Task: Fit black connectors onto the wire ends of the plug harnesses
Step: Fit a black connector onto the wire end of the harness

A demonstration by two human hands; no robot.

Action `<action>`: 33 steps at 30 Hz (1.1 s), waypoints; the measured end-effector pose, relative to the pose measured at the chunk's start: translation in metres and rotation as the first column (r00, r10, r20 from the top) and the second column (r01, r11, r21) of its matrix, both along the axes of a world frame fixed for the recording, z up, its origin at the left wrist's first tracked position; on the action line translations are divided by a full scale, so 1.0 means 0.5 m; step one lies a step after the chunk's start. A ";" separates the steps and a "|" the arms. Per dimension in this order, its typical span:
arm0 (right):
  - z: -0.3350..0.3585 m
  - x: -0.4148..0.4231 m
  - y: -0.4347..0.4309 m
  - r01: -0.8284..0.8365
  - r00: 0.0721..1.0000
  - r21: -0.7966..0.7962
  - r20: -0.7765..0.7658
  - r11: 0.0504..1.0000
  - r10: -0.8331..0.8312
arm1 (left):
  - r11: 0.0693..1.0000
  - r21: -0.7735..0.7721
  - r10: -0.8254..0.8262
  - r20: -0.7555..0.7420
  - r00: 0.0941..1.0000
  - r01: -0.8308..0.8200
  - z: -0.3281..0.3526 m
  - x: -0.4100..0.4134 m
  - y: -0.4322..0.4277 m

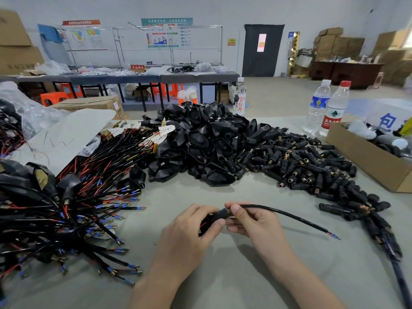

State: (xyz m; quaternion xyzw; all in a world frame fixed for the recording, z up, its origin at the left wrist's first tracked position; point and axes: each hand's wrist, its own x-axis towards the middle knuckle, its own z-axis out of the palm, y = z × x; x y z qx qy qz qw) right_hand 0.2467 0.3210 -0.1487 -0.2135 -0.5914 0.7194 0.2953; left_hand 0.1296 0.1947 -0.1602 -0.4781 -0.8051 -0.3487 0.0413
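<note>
**Connector and cable held between both hands**

On my feed the black connector (219, 216) sits just above the near middle of the table (223, 275), bridged between the two hands. The left hand (189, 233) curls round its left part, where a bit of red wire shows; I cannot tell what else it covers. The right hand (256, 221) pinches the cable (289, 216) with thumb and fingers, right where it meets the connector. The cable runs off to the right and ends in bare red and blue tips near the table. To the left lies a heap of harnesses (78, 208). Beyond is a pile of shells (200, 139), with loose connectors (312, 166) to its right, then a box (367, 161) and bottles (334, 112).
</note>
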 end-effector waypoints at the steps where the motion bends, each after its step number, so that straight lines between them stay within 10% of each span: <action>1: 0.001 0.000 -0.001 -0.010 1.000 0.003 0.005 1.000 0.010 | 1.000 0.000 -0.001 -0.008 1.000 0.001 0.000 0.000 0.000; 33: -0.006 0.000 0.029 0.249 0.968 -0.078 0.062 0.965 -0.245 | 0.997 0.067 -0.034 0.152 0.988 0.024 -0.003 -0.003 -0.004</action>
